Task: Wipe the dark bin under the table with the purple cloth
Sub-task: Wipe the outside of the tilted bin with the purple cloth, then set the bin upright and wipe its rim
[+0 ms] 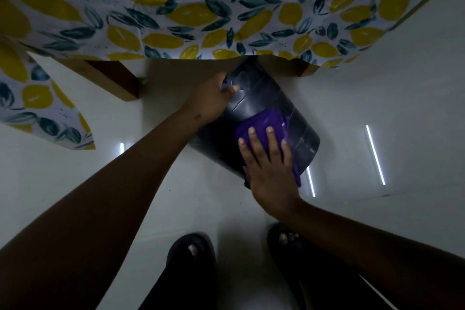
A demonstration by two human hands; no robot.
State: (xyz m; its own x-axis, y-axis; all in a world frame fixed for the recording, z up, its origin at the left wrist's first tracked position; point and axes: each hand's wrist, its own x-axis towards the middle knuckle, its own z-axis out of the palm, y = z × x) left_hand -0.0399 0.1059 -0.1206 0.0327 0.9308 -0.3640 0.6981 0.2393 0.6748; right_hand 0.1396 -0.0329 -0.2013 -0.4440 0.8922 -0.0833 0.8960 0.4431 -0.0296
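The dark bin lies tilted on the pale floor, its top end reaching under the table's edge. My left hand grips the bin's upper end, thumb pressed on its lid. A purple cloth is spread over the bin's side. My right hand lies flat on the cloth, fingers spread, pressing it against the bin. Part of the cloth hangs below my palm at the bin's lower edge.
A tablecloth with yellow lemons and dark leaves hangs over the table above the bin. A wooden table leg stands to the left. My feet in dark sandals are on the glossy white floor, which reflects light strips.
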